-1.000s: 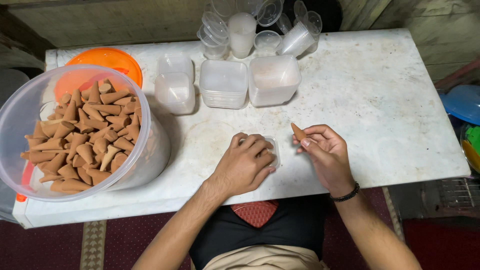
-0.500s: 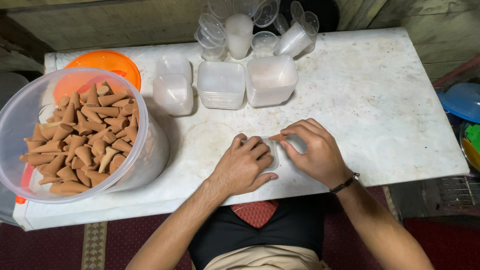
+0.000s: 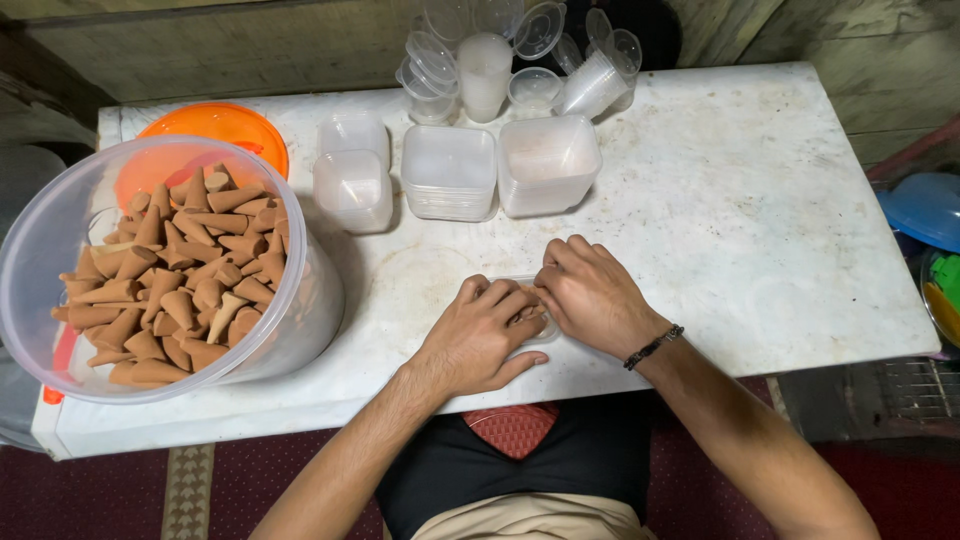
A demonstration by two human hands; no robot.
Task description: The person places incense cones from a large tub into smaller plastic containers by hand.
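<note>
Both hands rest close together on the white marble table (image 3: 760, 230), just below the middle of the frame. The left hand (image 3: 480, 335) lies palm down with its fingers curled over a small clear plastic container (image 3: 540, 325), of which only a sliver of rim and wall shows between and under the two hands. The right hand (image 3: 592, 298), with a dark beaded bracelet (image 3: 652, 347) at the wrist, comes in from the right; its fingertips meet those of the left hand on top of that container. Both hands are bent and pressing on it, but the fingers cover it so fully that I cannot tell whether either hand truly grips it or what lies inside.

At the left of the frame stands a big clear tub (image 3: 310, 310) heaped with brown cones (image 3: 180, 280), well apart from the hands. Behind it, at upper left, lies an orange lid (image 3: 225, 125). Across the upper middle sit stacks of square clear containers (image 3: 450, 172), and behind these, at the top edge, stacks of round clear cups (image 3: 484, 70) and their lids. A blue round thing (image 3: 925, 208) shows at the right edge, off the table.
</note>
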